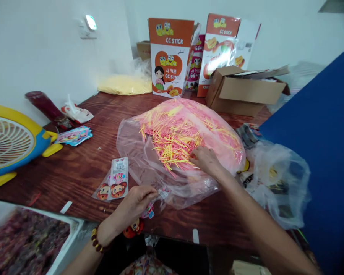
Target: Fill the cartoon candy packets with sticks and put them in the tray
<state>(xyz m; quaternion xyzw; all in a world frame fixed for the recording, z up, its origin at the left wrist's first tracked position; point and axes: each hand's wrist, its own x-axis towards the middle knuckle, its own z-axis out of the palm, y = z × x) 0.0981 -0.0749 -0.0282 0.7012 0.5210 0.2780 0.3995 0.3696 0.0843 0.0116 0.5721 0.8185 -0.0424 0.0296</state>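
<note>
A large clear plastic bag [134, 152] lies spread on the dark wooden table, heaped with thin pink and yellow sticks [174, 147]. At the right edge of the exposed heap, my right hand [205, 158] has its fingers curled in among the sticks; the fingertips are partly hidden. Nearer the table's front edge, my left hand [139, 200] pinches a small printed plastic packet [148, 212] by its upper end. The packet hangs partly behind that hand, with a cartoon face on its lower part. Left of the bag lie similar flat packets [119, 179], overlapping each other.
A yellow and blue fan [14, 141] stands at left, near a stack of packets [74, 135] and a tissue pack [77, 113]. Cartons [170, 57] and an open cardboard box [246, 91] line the back. A crumpled plastic bag [278, 179] lies right, beside a blue panel [323, 145].
</note>
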